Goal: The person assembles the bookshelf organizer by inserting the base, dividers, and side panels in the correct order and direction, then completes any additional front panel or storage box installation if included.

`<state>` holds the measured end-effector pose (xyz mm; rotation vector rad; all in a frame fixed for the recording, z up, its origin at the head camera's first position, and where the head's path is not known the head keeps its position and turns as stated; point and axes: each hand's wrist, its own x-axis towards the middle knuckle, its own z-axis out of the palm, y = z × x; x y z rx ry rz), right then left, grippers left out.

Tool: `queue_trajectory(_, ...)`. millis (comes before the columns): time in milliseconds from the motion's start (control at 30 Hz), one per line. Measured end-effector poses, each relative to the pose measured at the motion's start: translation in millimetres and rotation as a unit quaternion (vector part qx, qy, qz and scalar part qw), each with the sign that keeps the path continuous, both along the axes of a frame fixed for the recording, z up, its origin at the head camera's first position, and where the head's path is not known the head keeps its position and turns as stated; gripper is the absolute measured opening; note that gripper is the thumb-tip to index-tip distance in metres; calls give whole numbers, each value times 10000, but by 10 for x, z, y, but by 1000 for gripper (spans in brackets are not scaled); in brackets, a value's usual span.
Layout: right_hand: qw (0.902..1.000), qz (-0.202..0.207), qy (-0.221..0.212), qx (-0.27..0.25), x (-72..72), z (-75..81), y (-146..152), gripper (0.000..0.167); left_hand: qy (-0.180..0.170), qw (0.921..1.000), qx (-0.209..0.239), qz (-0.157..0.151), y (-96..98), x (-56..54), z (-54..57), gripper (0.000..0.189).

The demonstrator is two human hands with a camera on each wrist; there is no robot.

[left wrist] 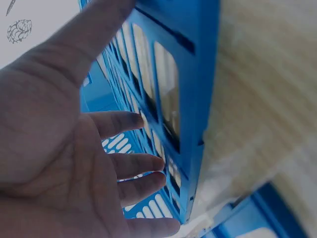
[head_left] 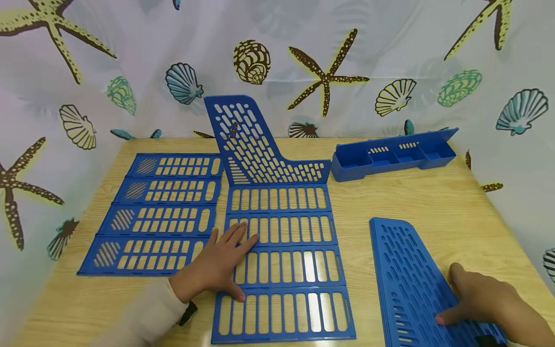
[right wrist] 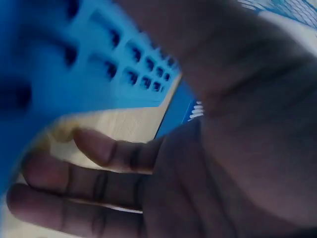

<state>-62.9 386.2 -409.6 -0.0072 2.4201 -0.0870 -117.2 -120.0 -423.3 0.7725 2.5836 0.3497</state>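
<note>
Okay, hands apart: left hand [head_left: 217,262] lies splayed on the centre slotted panel [head_left: 286,289]; right hand [head_left: 485,295] thumbs the perforated stack [head_left: 420,284], lower right, grip unclear. Best pinch edges squarely, keep the panel flat.

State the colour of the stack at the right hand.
The stack is blue; best seen in the head view.
</note>
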Motion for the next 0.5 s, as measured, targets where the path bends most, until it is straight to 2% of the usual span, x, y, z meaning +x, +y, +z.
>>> queue_trajectory(133,9982,-207,31,-559,37,-10,50,60,199,9997,-105,-22,-3,9,59,116)
queue_trajectory(267,9973,-219,100,-696,9,30,105,50,222,9998,15,-1,-46,58,73,107)
queue_trajectory(500,9942,2,-226,-1048,-111,18,218,34,298,9987,268,303,-157,90,38,95)
